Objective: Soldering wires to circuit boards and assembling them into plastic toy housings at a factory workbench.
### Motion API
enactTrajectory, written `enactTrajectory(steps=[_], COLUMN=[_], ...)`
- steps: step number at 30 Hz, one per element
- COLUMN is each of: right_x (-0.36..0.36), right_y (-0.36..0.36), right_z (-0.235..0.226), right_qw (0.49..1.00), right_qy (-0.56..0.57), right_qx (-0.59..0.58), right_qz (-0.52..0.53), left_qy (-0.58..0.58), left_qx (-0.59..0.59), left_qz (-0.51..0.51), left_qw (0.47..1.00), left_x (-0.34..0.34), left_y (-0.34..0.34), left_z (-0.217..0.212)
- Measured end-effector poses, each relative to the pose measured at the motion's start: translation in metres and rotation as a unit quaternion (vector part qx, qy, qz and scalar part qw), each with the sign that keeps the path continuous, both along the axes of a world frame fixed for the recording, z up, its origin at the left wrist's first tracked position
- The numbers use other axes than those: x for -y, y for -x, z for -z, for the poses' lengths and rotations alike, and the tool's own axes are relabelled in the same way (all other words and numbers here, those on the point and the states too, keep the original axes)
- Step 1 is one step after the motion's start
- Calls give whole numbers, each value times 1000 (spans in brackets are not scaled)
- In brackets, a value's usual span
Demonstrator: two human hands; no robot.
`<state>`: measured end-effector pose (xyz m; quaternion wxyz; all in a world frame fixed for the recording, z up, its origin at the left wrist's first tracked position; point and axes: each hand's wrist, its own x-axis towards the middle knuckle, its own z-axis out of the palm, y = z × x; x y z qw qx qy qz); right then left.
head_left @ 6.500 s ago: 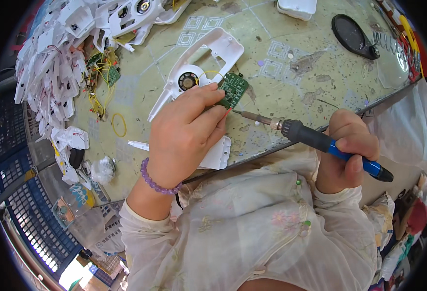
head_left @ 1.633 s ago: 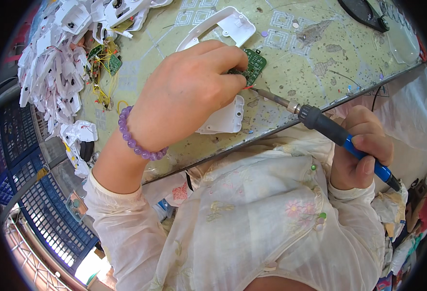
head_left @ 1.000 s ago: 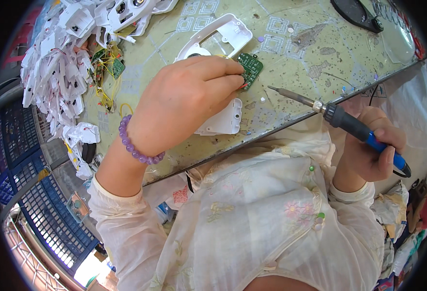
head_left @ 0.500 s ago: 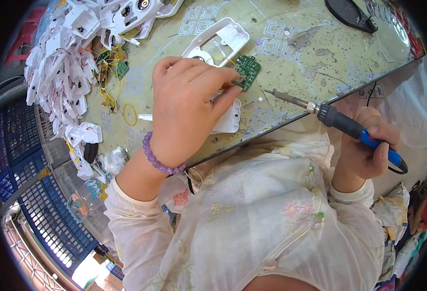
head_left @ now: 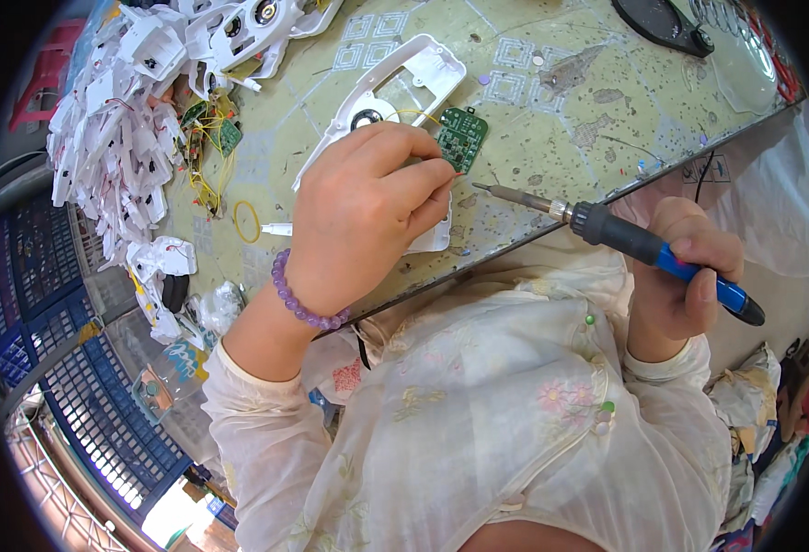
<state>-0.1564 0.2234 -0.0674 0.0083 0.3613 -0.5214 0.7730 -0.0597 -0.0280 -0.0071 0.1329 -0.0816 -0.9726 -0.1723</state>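
Note:
My left hand (head_left: 372,189) is closed in a pinch at the lower left edge of a green circuit board (head_left: 462,138). The tip of a thin red wire (head_left: 459,173) pokes out from its fingertips beside the board. Under and behind this hand lies a white plastic housing (head_left: 437,69), partly covered, with a round dark part in it; a thin yellow wire runs from there to the board. My right hand (head_left: 689,262) is wrapped around a blue and black soldering iron (head_left: 620,233). The iron's tip points left, just short of the board and the left fingertips, apart from both.
A heap of white plastic housings (head_left: 114,138) fills the table's left side, beside green boards with yellow wires (head_left: 211,138). A yellow ring (head_left: 247,222) lies nearer. A black stand-like part (head_left: 664,26) and a metal coil (head_left: 722,18) sit at the far right. The table edge (head_left: 699,152) runs diagonally.
The soldering iron has moved left, its tip closer to the board. My left fingers have shifted down to the board's lower edge, and more of the board's face shows.

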Motion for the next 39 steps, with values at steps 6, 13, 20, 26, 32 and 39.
enactTrajectory(steps=[6, 13, 20, 26, 32, 39], right_x=[2, 4, 9, 9, 8, 11], right_y=[0, -1, -2, -2, 0, -1], right_z=[6, 7, 7, 8, 9, 4], right_qw=[1000, 999, 1000, 1000, 1000, 998], right_qy=[4, -9, 6, 6, -4, -16], right_qx=[11, 12, 9, 11, 4, -53], right_qz=[9, 29, 14, 12, 17, 16], left_qy=[-7, 4, 12, 23, 19, 27], left_qx=[-4, 14, 21, 27, 39, 40], left_qz=[-9, -12, -24, -27, -32, -41], left_qw=[1000, 1000, 999, 999, 999, 998], left_x=[-2, -4, -7, -8, -10, -12], left_y=[0, 0, 0, 1, 3, 2], left_z=[5, 2, 0, -1, -4, -5])
